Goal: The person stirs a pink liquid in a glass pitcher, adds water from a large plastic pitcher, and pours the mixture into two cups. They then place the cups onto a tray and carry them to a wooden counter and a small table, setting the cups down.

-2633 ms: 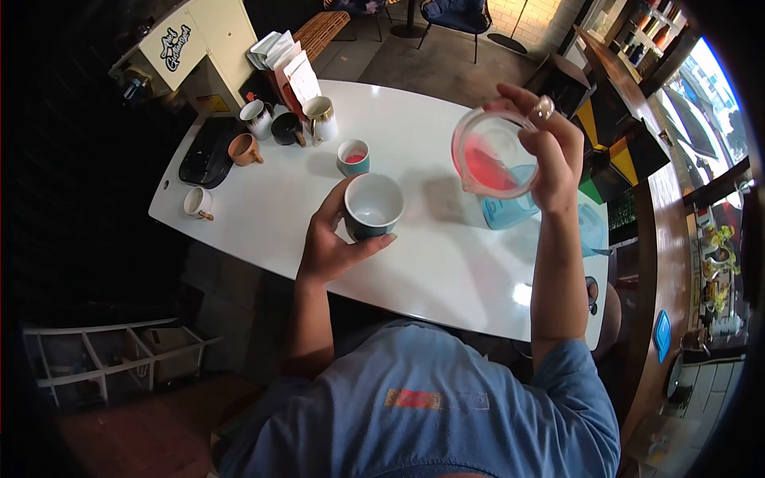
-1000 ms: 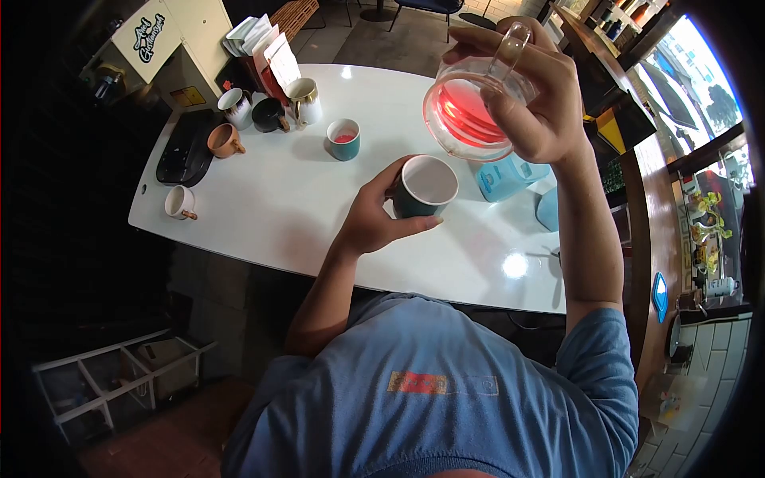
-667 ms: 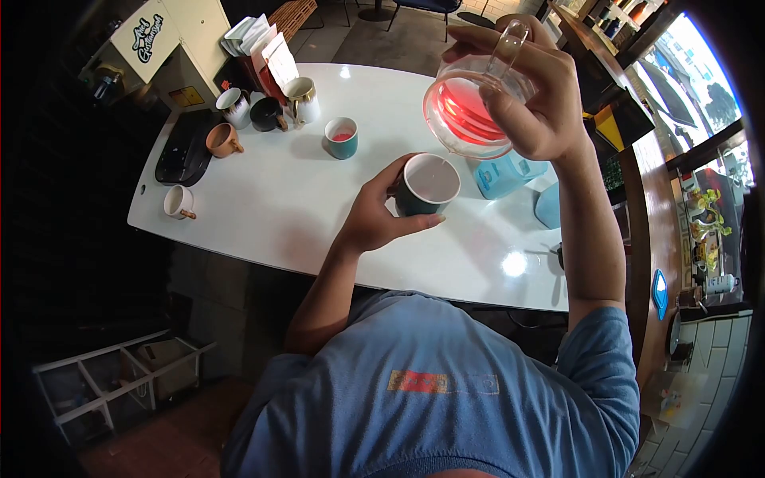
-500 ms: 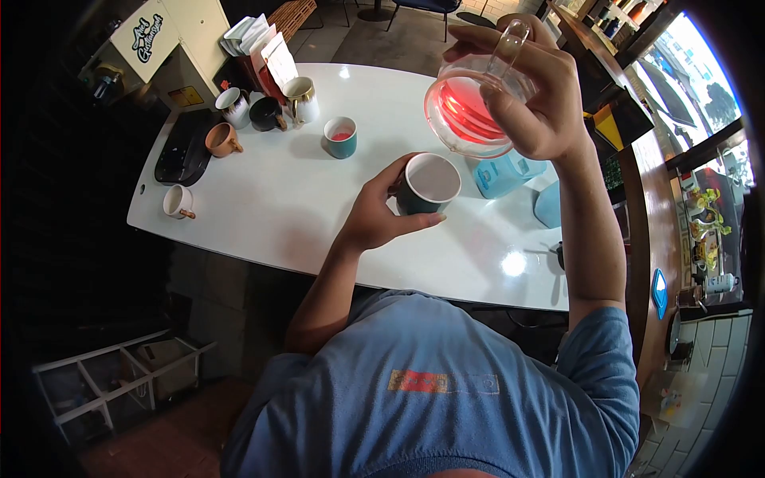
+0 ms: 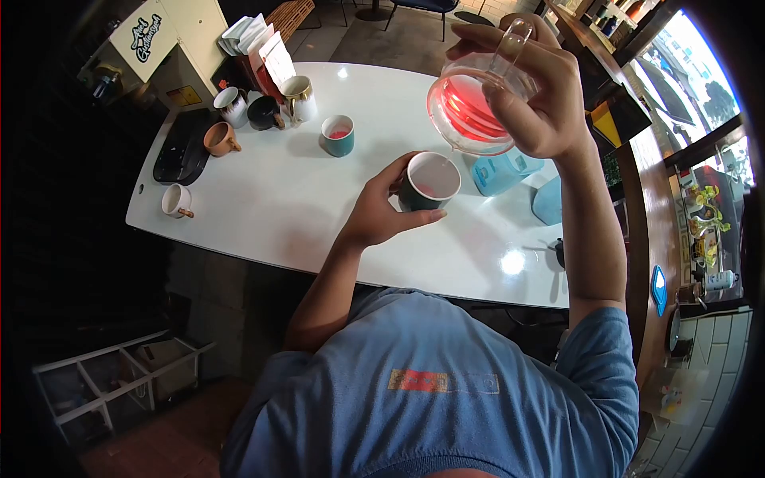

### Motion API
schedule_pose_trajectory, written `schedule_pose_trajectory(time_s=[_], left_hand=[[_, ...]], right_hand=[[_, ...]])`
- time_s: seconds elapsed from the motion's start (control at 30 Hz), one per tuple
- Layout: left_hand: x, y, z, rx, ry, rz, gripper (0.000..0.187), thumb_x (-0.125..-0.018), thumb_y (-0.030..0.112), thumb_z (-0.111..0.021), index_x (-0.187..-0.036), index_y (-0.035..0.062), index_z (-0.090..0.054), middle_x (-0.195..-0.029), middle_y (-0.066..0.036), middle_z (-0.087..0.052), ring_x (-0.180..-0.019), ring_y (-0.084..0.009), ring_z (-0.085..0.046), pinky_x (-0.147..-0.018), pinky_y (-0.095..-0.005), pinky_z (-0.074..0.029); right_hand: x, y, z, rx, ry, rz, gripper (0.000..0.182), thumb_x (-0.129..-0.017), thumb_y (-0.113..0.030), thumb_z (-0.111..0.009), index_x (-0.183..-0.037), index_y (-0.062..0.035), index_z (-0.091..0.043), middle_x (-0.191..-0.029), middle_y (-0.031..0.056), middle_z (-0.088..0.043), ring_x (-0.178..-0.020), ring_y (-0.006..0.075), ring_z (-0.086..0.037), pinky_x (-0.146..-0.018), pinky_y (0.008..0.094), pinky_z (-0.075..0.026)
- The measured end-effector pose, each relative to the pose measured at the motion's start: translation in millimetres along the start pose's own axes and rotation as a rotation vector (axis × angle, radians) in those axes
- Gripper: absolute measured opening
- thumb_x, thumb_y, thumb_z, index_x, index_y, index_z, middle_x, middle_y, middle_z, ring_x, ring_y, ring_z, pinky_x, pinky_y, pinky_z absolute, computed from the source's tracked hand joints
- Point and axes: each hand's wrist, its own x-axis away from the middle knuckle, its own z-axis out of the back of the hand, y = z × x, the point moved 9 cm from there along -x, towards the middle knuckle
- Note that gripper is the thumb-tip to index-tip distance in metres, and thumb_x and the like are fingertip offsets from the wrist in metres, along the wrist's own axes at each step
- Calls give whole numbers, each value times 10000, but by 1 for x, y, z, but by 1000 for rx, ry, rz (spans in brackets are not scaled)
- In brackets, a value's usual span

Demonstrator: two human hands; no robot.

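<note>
My left hand (image 5: 381, 209) is wrapped round a dark green cup (image 5: 424, 201) with a white inside, its mouth facing up. A little pink liquid shows at the bottom of that cup. Above and to the right, my right hand (image 5: 542, 99) grips a clear glass pitcher (image 5: 470, 111) by its handle. The pitcher is tilted, with red liquid in it and its lip over the dark green cup; a thin stream hangs from the lip. On the table stands a teal cup (image 5: 339, 142) that also holds some red liquid.
Several mugs stand at the table's far left, including a brown mug (image 5: 221, 139) and a white mug (image 5: 177, 201), near a black tray (image 5: 185, 151). A light-blue container (image 5: 498, 175) and a blue jug (image 5: 548, 203) stand right of my left hand on the white table (image 5: 303, 215).
Pink liquid now shows inside the dark green cup, which looked bare before. A thin stream has appeared at the pitcher's lip. Both hands have barely moved.
</note>
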Motion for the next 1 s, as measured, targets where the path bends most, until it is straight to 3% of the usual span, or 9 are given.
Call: schedule_pose_trajectory(time_s=[0.33,0.4,0.6,0.7,1.0], left_hand=[[1,-2,-4,3,-11,12,747,-681,139,-845,-1317,32,-469,-1162,-67,-610,-1064,-155,-583,-935,-312,-452],[2,0,-4,-3,-6,-8,741,-682,121,-841,-1316,32,-469,-1169,-64,-604,-1066,-152,-581,-933,-309,-453],[4,-6,-8,48,-11,11,726,-684,94,-833,-1310,38,-468,-1157,-55,-601,-1054,-142,-579,-923,-304,-457],[6,-10,-10,64,-19,8,726,-685,93,-831,-1310,40,-466,-1154,-54,-600,-1051,-142,-581,-919,-304,-459],[9,-20,-14,81,-25,10,735,-682,92,-833,-1316,41,-464,-1161,-62,-602,-1047,-148,-586,-923,-307,-465]], right_hand=[[8,5,-3,-2,-5,15,446,-576,-283,-562,-864,15,-728,-848,164,-712,-696,244,-606,-796,362,-418],[6,-4,3,-84,62,32,473,-594,-294,-566,-904,29,-717,-822,139,-713,-686,243,-612,-804,360,-418],[11,-5,-3,-6,4,-21,506,-628,-298,-586,-972,58,-689,-797,98,-712,-670,223,-635,-830,357,-417],[18,8,-8,-153,77,18,496,-631,-287,-586,-973,58,-689,-790,103,-711,-673,217,-648,-842,357,-415],[17,-9,-7,-48,-15,-31,494,-639,-282,-584,-975,66,-688,-783,123,-712,-680,230,-666,-885,379,-410]])
